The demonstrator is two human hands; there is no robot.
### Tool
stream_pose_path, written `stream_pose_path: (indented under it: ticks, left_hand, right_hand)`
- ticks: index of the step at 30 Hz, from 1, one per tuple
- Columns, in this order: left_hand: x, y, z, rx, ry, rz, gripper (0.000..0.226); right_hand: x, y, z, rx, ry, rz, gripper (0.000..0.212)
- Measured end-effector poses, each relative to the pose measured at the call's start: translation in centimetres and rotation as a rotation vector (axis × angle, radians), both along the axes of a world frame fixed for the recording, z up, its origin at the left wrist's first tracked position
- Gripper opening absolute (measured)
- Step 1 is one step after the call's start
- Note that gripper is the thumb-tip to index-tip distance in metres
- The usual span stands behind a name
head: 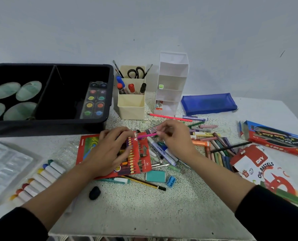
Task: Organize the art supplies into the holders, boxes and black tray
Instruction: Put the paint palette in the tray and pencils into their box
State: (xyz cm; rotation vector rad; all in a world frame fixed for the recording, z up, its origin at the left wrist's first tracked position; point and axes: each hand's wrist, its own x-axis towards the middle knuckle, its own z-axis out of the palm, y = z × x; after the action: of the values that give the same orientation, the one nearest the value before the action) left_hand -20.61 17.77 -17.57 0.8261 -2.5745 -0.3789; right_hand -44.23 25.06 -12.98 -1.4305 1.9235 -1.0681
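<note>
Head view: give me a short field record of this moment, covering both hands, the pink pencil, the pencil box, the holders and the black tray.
left hand: rests on the red pencil box; grip unclear
right hand: pinches the pink pencil, its far end at the box's upper edge
cream holder: scissors, brushes and markers stand upright in it
white holder: only small items
black tray: paint palette in the right section, oval pads in the left
table: loose crayons right of the box
</note>
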Motion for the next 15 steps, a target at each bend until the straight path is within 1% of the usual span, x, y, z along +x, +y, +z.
stream_pose_path:
  ticks: [3,5,8,11,13,15]
  left_hand:
    - [0.0,-0.1,-0.2,0.003,0.002,-0.006,0.04]
    - [0.0,-0.2,-0.3,-0.018,-0.012,-0.005,0.04]
    - [0.0,-0.4,-0.6,-0.062,-0.031,-0.011,0.037]
    - [0.1,-0.5,-0.7,-0.059,-0.05,-0.006,0.038]
    - [0.1,-0.5,-0.7,-0.047,-0.046,-0.001,0.039]
    - [0.0,-0.5,-0.6,-0.047,-0.037,-0.002,0.039]
  right_hand:
    - [1.1,-0.4,-0.9,-0.024,0.281,0.205,0.012]
    - [1.7,-1.1,-1.2,-0.058,0.387,0.288,0.01]
    - [2.8,-2.2,-1.5,-0.085,0.432,0.296,0.011]
    - [3.0,-2.7,-2.1,-0.088,0.402,0.216,0.006]
    - [2.3,-2.6,-2.3,-0.059,0.418,0.164,0.013]
    - [1.6,-2.5,-2.3,-0.025,0.434,0.162,0.014]
